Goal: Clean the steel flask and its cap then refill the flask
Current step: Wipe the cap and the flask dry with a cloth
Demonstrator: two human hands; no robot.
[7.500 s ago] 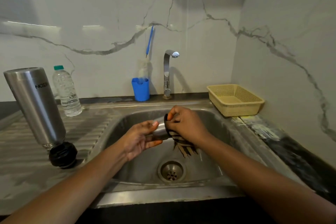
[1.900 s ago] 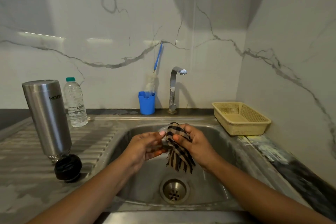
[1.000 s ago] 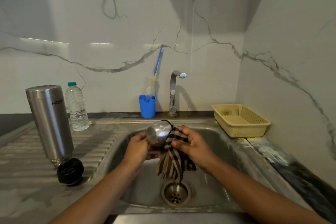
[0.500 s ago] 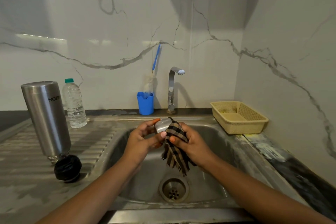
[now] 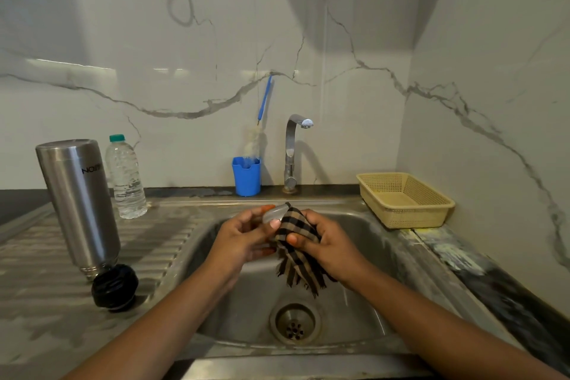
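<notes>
Over the sink basin (image 5: 364,296), my left hand (image 5: 243,237) grips the small steel cap (image 5: 274,213), of which only a rounded edge shows. My right hand (image 5: 324,244) holds a brown-and-black checked cloth (image 5: 296,244) wrapped against the cap, its loose end hanging down. The steel flask (image 5: 78,203) stands upside down and tilted on the left drainboard, its mouth resting by a black stopper (image 5: 114,287).
A clear plastic water bottle (image 5: 125,177) stands behind the flask. A blue cup (image 5: 246,176) holding a bottle brush (image 5: 257,133) sits beside the tap (image 5: 291,148), which is not running. A yellow basket (image 5: 404,199) is on the right counter. The drain (image 5: 294,322) lies below my hands.
Both hands stay over the sink working the cloth around the cap. A second ago the cap's shiny dome was exposed; now the cloth covers most of it.
</notes>
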